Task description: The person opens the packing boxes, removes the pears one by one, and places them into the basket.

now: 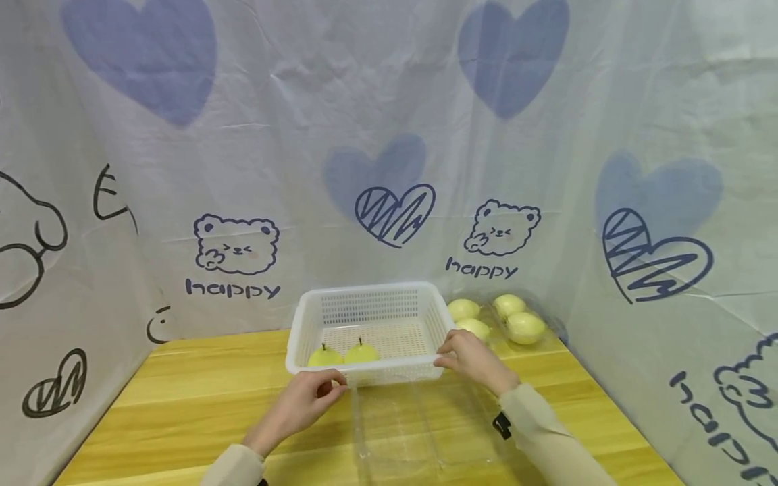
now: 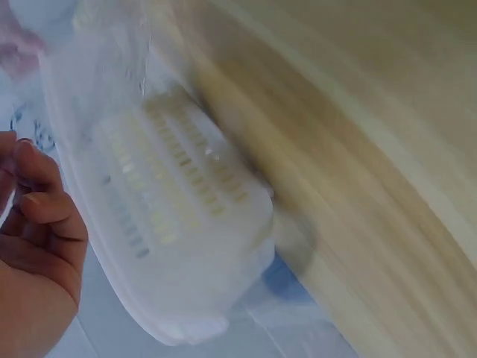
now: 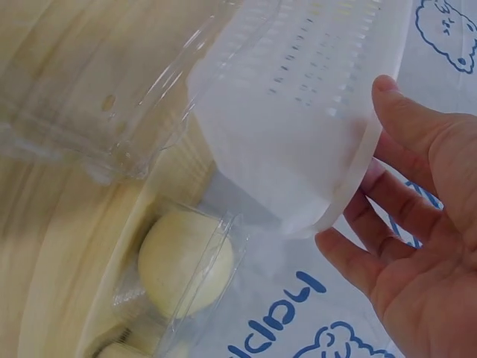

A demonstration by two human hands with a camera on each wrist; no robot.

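Toward back of desk [image 1: 200, 391], gripping white basket [image 1: 398, 370] of yellow fruits [image 1: 361, 353] with fingers of right hand [image 1: 476, 359], with left hand [image 1: 299, 403] curled alongside, can't tell if holding; probably positioning it, next calling for two-handed support.

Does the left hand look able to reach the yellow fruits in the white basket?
Probably yes: the white basket is uncovered, and only its near wall stands between the left hand and the yellow fruits.

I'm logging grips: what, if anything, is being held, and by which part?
The right hand holds the white basket by its rim, at the near right corner. Whether the left hand grips anything cannot be told.
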